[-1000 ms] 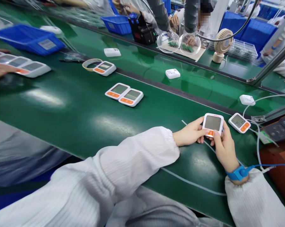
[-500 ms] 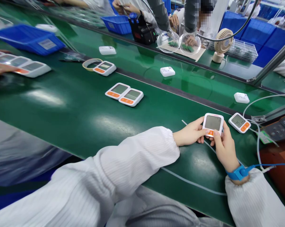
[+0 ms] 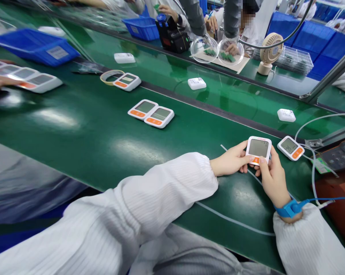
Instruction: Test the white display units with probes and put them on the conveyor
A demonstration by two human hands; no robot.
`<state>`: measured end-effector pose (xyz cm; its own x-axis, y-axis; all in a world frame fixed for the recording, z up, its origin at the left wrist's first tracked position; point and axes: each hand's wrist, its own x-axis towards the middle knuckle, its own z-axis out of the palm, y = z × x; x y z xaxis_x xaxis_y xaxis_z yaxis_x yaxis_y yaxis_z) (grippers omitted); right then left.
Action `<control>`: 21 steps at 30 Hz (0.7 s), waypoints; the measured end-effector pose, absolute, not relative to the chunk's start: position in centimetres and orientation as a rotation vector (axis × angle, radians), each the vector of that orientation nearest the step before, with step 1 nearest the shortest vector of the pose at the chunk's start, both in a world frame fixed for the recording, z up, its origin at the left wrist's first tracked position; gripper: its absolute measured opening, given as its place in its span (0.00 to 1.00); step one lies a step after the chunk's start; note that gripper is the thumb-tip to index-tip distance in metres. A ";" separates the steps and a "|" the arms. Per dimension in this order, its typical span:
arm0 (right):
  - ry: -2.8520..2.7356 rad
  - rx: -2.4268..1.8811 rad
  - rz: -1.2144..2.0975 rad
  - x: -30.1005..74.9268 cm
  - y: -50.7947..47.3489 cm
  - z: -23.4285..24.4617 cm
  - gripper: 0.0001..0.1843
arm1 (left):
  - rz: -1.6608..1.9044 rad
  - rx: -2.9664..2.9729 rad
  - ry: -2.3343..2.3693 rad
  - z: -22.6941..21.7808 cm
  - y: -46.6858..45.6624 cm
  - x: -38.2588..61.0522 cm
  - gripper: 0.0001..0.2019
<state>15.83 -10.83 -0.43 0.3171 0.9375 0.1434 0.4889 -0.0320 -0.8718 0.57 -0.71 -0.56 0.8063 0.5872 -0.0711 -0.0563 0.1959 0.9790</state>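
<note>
Both my hands are closed on a small white digital monitor point(image 3: 258, 147) with a grey screen and orange buttons. My left hand point(image 3: 235, 158) grips its left side, thumb at the orange buttons. From the right, my right hand point(image 3: 271, 173) holds it with the thumb over the lower edge; a blue strap is around that wrist. The fingers behind the monitor are partly hidden. Just right of it lies a similar monitor point(image 3: 290, 148) with digits on its screen. Two more monitors point(image 3: 151, 113) lie side by side farther left on the green table point(image 3: 103, 126).
White housings point(image 3: 286, 115) lie on the green belt point(image 3: 235, 103) behind a dark rail. Tubes point(image 3: 235, 220) cross the table near my arms. A blue bin point(image 3: 31, 46), a tape roll point(image 3: 107, 77) and a co-worker's hand point(image 3: 2, 82) are at left. A brown box point(image 3: 337, 198) stands right.
The white housings on the belt have shifted left. Across the table, a co-worker's hands near the black machine have moved. My hands and the monitor stay nearly in place.
</note>
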 end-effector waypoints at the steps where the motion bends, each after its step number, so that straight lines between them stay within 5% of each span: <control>1: -1.306 -1.664 0.616 15.8 -10.8 -0.4 0.35 | 0.477 1.305 0.489 -0.5 -0.7 0.6 0.34; 21: -1.309 -1.657 0.627 15.8 -10.9 -0.4 0.35 | 0.473 1.296 0.496 -0.6 -0.6 0.6 0.37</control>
